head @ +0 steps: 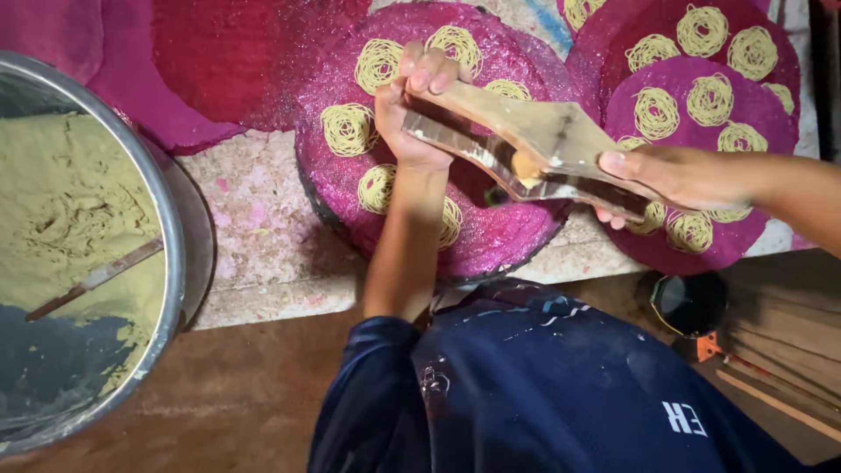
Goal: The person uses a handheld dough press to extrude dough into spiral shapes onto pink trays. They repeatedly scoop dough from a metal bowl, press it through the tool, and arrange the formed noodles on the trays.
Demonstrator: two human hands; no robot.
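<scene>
In the head view, the left hand (413,105) closes its fingers around one end of a wooden press (526,149) at upper centre, and the right hand (674,180) grips the other end at centre right. The press hangs over a pink round mat (499,241) dotted with yellow noodle coils (349,129). A metal pot (171,228) of yellow dough (70,201) sits at the left edge.

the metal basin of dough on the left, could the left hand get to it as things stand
Probably not right away. The left hand grips one end of the wooden press over the pink mat. The basin lies open with nothing between, but the hand is occupied.
</scene>
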